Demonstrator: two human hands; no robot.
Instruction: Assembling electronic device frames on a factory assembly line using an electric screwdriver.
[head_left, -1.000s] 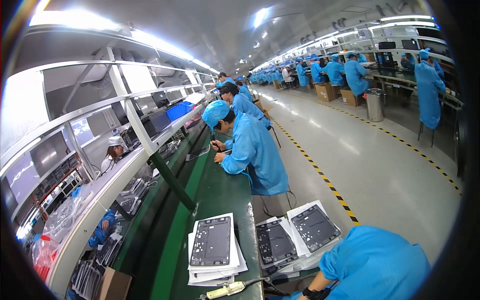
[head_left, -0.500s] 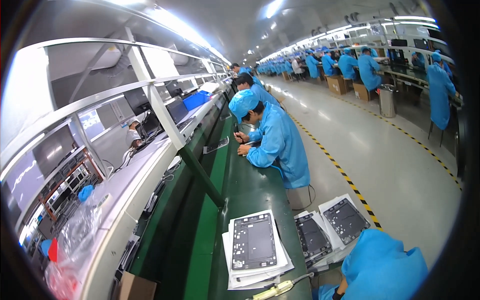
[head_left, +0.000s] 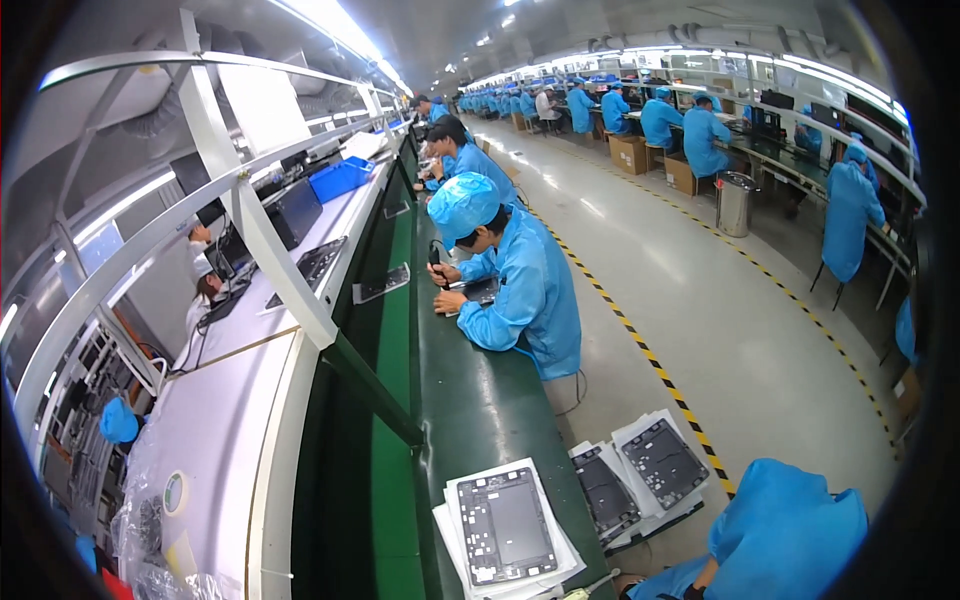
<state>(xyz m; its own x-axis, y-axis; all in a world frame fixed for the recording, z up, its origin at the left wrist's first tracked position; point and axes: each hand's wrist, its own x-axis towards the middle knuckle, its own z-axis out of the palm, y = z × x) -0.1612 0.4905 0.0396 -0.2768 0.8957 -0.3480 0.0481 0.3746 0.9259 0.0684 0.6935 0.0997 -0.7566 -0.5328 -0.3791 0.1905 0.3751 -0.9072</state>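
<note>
Neither of my hands can be made out. Blue cloth (head_left: 785, 525), like a work-coat sleeve, fills the lower right, and the frame does not make clear whose it is. Closest on the green bench lies a dark tablet housing (head_left: 508, 525) with small white pads along its sides, on top of a stack of white sheets (head_left: 565, 560). Beside it, at the bottom edge, shows part of a pale yellow tool (head_left: 590, 592) with a cord. Right of the bench, lower down, rest two more dark tablet housings, one (head_left: 604, 490) nearer and another (head_left: 662, 462) on white sheets.
A co-worker (head_left: 510, 285) in blue coat and cap holds a black tool over a tablet on the green bench (head_left: 470, 400). At left stands a white shelf (head_left: 225, 430) with a metal post (head_left: 255, 240), tape roll (head_left: 175, 493) and blue bin (head_left: 345, 180). Striped floor tape (head_left: 640, 345) runs along the aisle.
The whole view has swung, so the bench and co-worker sit further left. The near tablet stack appears lower, and the yellow tool has mostly slipped below the bottom edge.
</note>
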